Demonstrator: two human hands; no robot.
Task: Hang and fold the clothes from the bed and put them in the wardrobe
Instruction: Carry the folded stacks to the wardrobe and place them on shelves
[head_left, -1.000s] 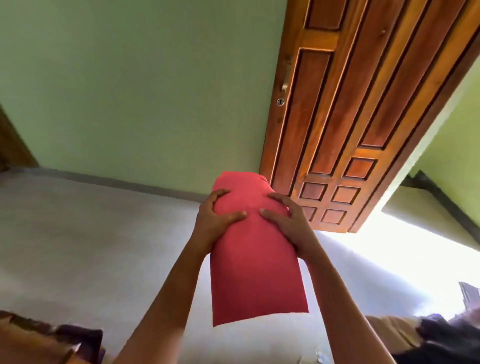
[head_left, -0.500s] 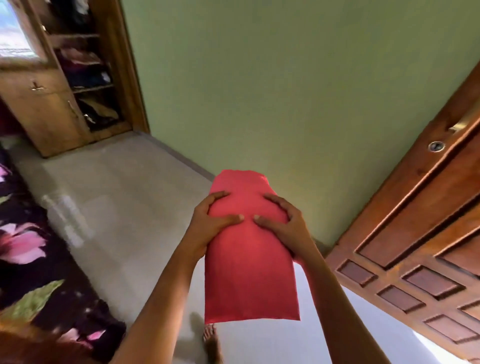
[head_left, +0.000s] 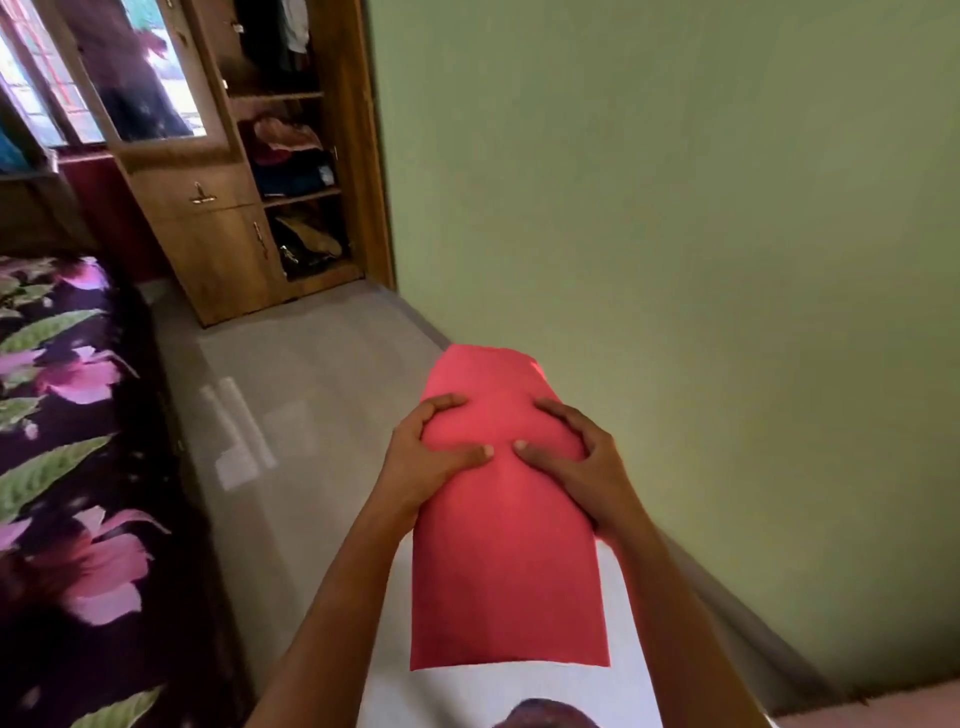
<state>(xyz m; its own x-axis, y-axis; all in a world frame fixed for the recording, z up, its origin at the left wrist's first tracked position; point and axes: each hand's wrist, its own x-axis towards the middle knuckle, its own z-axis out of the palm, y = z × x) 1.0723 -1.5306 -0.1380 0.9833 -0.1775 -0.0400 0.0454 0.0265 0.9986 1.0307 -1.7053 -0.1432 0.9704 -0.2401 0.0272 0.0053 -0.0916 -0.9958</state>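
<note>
Hands hold a folded red cloth (head_left: 506, 525) out in front, above the grey floor (head_left: 291, 415): the left hand (head_left: 421, 465) grips its left edge and the right hand (head_left: 582, 462) its right, thumbs almost meeting on top. Ahead stands the open wooden wardrobe (head_left: 228, 249) with stacked clothes (head_left: 291, 158); a floral-covered bed (head_left: 67, 441) lies to the left.

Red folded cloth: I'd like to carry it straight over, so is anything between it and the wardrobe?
Nothing visible. The left hand and right hand grip the red folded cloth; only floor lies between it and the wardrobe, with the bed along the left and the wall along the right.
</note>
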